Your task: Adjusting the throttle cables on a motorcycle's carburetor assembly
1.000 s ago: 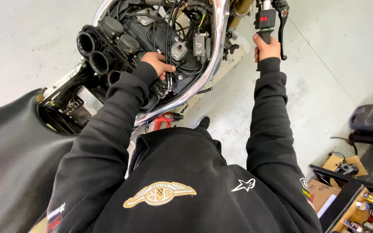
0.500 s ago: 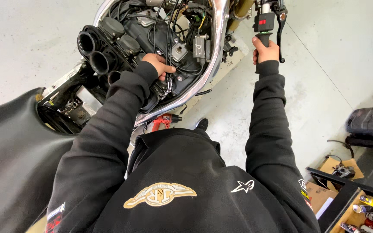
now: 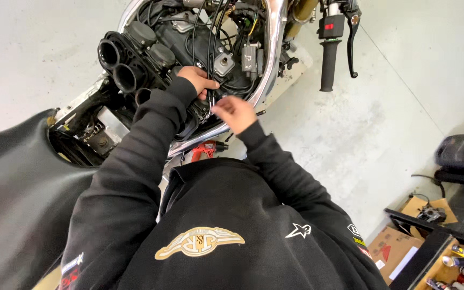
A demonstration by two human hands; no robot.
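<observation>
Black cables (image 3: 210, 104), thin, in the stripped motorcycle engine bay (image 3: 200, 48) beside its chrome frame tube (image 3: 272, 59): left hand (image 3: 198, 80) curled around them, right hand (image 3: 236, 113) pinching them just below, hands nearly touching. Black rubber handlebar grip (image 3: 327, 64) stands well apart, untouched.

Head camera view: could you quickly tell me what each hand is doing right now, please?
Left hand: fingers curled down into the cables in the motorcycle frame; what it grips cannot be told.
Right hand: loosely curled, fingertips at the same cables.
</observation>
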